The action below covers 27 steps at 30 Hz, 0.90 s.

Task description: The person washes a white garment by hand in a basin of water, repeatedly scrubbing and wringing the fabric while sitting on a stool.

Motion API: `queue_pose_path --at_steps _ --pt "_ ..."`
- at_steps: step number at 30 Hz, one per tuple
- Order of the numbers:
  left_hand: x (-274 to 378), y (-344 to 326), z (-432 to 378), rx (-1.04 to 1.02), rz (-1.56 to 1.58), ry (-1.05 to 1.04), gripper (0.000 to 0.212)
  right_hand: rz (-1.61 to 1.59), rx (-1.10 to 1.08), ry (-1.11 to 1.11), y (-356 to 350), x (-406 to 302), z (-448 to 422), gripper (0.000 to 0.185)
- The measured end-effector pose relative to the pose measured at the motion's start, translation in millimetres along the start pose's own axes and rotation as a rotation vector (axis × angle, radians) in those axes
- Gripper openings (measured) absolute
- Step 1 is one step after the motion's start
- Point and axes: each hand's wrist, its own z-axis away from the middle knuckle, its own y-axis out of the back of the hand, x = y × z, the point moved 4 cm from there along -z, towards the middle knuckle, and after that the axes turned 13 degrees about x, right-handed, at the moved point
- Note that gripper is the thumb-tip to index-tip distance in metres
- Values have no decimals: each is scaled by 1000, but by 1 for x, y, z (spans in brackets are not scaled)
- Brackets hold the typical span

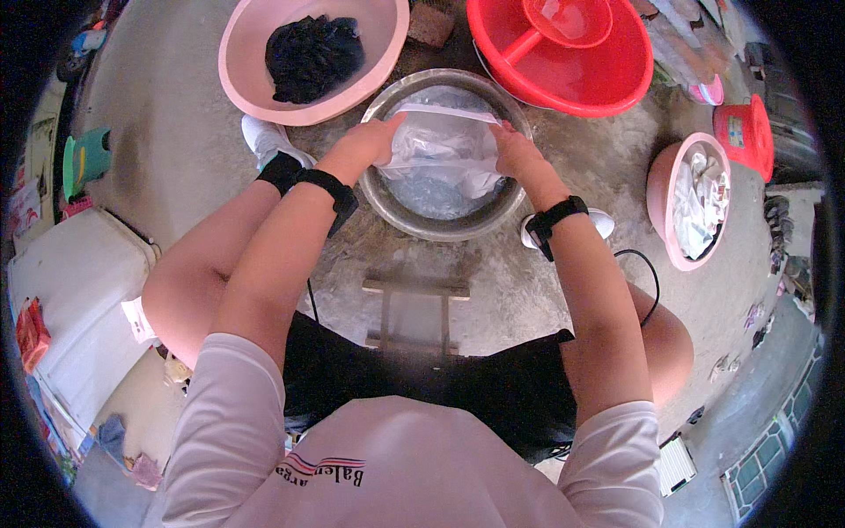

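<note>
Both my hands hold a wet white cloth (445,138) stretched between them over a round metal basin (441,231). My left hand (377,140) grips its left end, and my right hand (515,152) grips the right end. The cloth's upper edge forms a taut band, while its lower part hangs towards the water (429,198) in the basin. The material looks thin and partly see-through. Fingertips on both hands are partly hidden by the cloth.
A pink basin (231,72) with dark wet cloth (313,59) stands beyond on the left. At the upper right is a red basin (581,99) holding a red ladle (521,46). Another pink basin (660,191) with white cloths (700,198) stands far right. A brick (430,25) lies between the far basins.
</note>
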Motion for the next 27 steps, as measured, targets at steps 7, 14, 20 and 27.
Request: queue_pose_path --at_steps 7,14,20,27 --pt "12 27 44 -129 -93 19 95 -73 -153 35 26 -23 20 78" --pt "16 68 72 -40 -119 -29 111 -46 -167 54 98 -55 43 79" --pt "29 122 108 3 -32 -18 108 -198 -178 -59 166 -66 62 86" --pt "46 189 160 157 155 -90 102 -292 -103 -26 257 -90 107 92"
